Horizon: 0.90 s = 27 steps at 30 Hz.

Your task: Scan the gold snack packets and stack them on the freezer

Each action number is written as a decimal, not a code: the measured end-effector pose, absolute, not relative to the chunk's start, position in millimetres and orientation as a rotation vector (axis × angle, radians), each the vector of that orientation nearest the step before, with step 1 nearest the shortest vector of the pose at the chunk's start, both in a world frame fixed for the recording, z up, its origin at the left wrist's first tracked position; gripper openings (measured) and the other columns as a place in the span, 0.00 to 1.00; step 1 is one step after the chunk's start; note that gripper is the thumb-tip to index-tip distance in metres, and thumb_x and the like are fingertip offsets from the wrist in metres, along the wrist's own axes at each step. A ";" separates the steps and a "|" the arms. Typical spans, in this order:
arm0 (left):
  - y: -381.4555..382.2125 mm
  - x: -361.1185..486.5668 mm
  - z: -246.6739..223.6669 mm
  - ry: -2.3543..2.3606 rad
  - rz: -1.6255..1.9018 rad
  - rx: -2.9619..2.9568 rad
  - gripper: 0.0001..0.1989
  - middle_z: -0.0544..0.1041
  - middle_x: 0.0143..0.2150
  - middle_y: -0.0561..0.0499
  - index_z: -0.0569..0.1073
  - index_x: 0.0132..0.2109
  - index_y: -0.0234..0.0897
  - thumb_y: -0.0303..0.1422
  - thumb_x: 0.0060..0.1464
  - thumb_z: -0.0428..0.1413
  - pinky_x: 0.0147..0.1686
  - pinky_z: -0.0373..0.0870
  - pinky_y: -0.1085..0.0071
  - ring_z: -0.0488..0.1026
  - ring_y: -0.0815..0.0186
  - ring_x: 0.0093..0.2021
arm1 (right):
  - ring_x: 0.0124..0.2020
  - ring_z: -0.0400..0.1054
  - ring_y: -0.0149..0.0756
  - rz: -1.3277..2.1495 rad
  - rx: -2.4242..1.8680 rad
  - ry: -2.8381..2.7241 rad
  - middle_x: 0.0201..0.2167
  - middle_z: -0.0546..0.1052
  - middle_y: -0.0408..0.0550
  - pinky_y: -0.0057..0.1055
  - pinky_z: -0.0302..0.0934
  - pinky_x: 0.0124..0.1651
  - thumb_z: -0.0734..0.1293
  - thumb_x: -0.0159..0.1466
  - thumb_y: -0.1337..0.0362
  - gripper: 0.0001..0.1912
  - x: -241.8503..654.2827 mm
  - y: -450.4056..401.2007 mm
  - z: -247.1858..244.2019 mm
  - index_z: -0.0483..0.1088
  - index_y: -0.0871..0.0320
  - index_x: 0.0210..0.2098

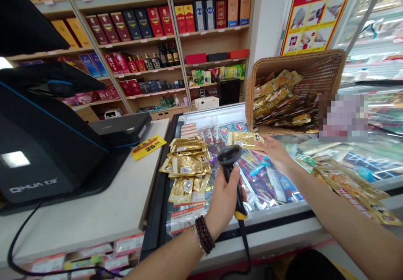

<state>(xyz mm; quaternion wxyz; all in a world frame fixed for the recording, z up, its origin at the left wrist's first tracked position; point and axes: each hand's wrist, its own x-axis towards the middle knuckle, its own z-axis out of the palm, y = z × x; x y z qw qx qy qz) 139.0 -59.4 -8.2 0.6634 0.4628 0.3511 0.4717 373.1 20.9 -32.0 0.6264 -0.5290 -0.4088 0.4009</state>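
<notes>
My left hand is closed in a full fist round the black grip of a handheld barcode scanner, its head rising above my knuckles and leaning toward my right hand; that hand is partly open, its fingers pinching the edge of a gold foil sachet above the glass, and my two hands are near each other without touching; that pinch looks slight, so a slip could drop the sachet onto the glass lid of the chest freezer; just left of my left hand, a loose heap of gold sachets lies near the freezer's edge, where a knock from my wrist could slide it apart; the scanner cable hangs below my left hand and could snag on the freezer's front; beyond my right hand, a tilted wicker basket packed with sachets could spill if bumped; right of my right forearm, more sachets lie spread on the glass; left of my hands, a white counter carries a black till terminal and a yellow price tag; far ahead stand wooden shelves of boxed liquor, with a red instruction poster up to the right.
</notes>
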 end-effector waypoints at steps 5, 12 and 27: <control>-57.1 139.1 -12.2 0.775 1.050 1.084 0.31 0.69 0.23 0.62 0.65 0.40 0.41 0.63 0.52 0.63 0.17 0.66 0.78 0.67 0.74 0.16 | 0.45 0.84 0.48 0.948 -1.178 -0.888 0.37 0.86 0.46 0.48 0.79 0.54 0.80 0.55 0.62 0.20 369.1 18.2 -30.3 0.73 0.52 0.44; -57.0 139.8 -11.6 0.788 1.041 1.118 0.31 0.69 0.24 0.63 0.64 0.40 0.41 0.63 0.52 0.63 0.17 0.66 0.78 0.67 0.75 0.16 | 0.46 0.84 0.47 0.929 -1.152 -0.908 0.37 0.86 0.45 0.49 0.79 0.56 0.81 0.54 0.58 0.23 367.3 16.5 -31.1 0.72 0.52 0.46; -57.6 141.6 -8.0 0.789 1.048 1.122 0.31 0.69 0.23 0.63 0.64 0.39 0.42 0.63 0.50 0.63 0.17 0.65 0.77 0.66 0.74 0.16 | 0.43 0.85 0.48 0.946 -1.150 -0.927 0.37 0.87 0.42 0.44 0.82 0.48 0.83 0.51 0.55 0.28 364.6 15.0 -29.8 0.72 0.50 0.47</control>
